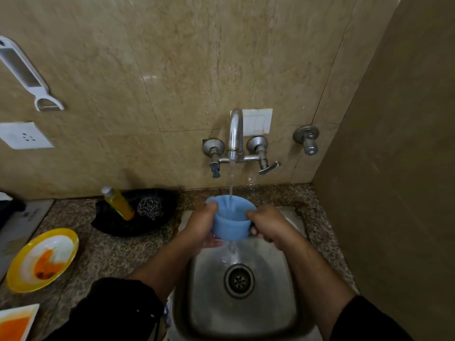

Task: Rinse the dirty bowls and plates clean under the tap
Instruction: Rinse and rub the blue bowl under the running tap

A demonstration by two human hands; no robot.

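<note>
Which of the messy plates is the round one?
The yellow-rimmed plate on the counter is round. The other messy one, the white plate at the bottom-left corner, has straight edges.

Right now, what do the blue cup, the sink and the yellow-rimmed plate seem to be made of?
Blue cup: probably plastic, matte, evenly coloured with no glare.
Sink: stainless steel, brushed, grey with dull reflections.
Yellow-rimmed plate: plastic or melamine, glossy; the look leaves it open.

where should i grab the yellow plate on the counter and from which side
Pinch the yellow plate by its rim on the side nearest the sink, coming from the right. It lies flat on the counter with orange residue in its middle, so only the rim is clean.
</note>
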